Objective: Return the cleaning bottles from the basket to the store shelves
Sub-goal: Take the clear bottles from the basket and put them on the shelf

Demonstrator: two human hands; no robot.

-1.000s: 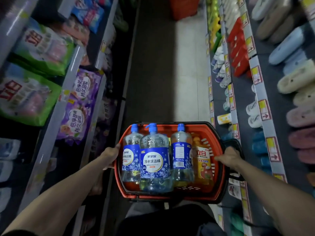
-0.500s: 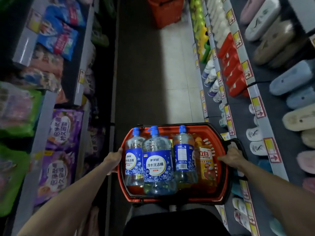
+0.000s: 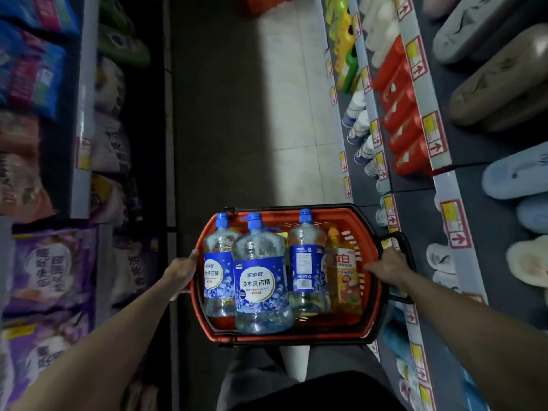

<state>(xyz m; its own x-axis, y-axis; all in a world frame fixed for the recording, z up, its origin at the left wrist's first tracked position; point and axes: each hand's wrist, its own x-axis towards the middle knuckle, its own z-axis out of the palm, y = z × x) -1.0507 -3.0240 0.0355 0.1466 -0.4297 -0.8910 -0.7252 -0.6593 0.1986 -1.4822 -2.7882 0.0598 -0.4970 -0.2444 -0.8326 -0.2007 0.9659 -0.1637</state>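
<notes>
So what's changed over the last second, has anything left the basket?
No. The person walked forward along the aisle, so the purple bags and red shelf bottles slid nearer. The left hand and right hand still hold the basket; its four bottles stayed put.

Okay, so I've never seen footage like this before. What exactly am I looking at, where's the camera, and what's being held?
There is no machine here. A person wears a camera on the head, so the one picture looks forward and down into a shop aisle. Their left hand and right hand each grip one side of a red basket. The basket holds three clear bottles with blue caps and labels, plus one orange bottle. Purple bags fill the left side of the aisle, and slippers lie on the right.
</notes>
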